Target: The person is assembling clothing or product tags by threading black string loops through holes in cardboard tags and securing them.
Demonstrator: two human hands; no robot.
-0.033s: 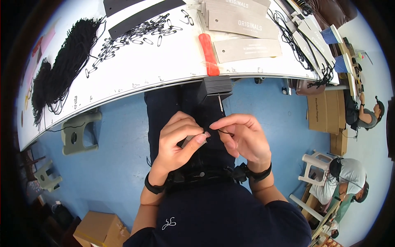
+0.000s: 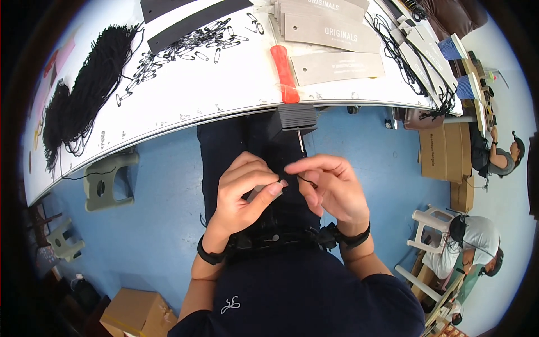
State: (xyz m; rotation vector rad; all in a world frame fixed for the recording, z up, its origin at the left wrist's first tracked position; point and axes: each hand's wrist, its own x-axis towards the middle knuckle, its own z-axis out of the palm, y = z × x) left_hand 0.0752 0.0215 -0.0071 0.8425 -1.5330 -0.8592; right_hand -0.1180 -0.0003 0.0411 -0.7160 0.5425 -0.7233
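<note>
Black cord (image 2: 306,181) pinched between left hand (image 2: 244,194) and right hand (image 2: 331,188) fingertips, over the lap. Just above grip: dark tag stack (image 2: 296,117). Beyond it: grey rectangular tags (image 2: 337,67), orange tool (image 2: 284,73) on white table (image 2: 224,95).

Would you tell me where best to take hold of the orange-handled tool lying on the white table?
Grip the orange-handled tool around its thick handle, probably from above: it lies flat, lengthwise away from the table edge, its near end at that edge, with grey card tags close on its right and clearer table on its left.

White table (image 2: 236,90): black cords (image 2: 84,101), safety pins (image 2: 191,45), grey tags (image 2: 337,66), orange handle (image 2: 284,73).
</note>
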